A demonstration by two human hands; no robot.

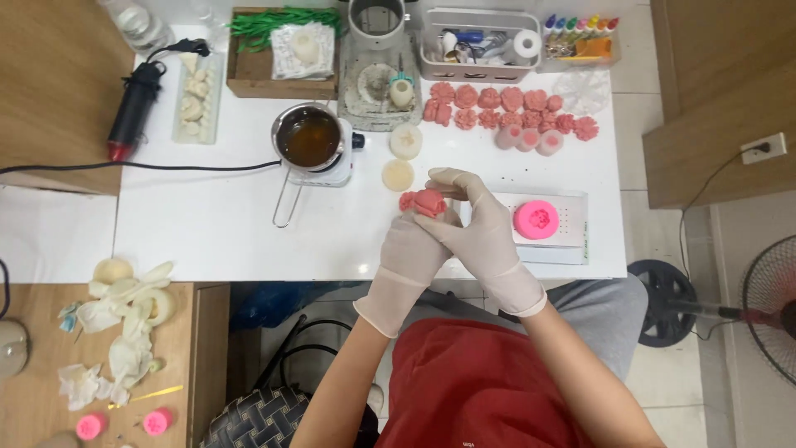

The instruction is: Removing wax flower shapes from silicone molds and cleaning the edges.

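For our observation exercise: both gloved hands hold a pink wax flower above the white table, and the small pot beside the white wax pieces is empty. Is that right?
Not quite. In the head view the pot holds dark amber liquid. The rest stands: the left hand and right hand hold the pink flower above the table.

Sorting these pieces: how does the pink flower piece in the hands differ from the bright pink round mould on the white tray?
The salmon-pink flower-shaped wax piece is held above the table in both gloved hands; the bright pink round mould lies on the white tray. The flower is paler and lumpy; the mould is smooth-sided and hollowed. Both are pink and small.
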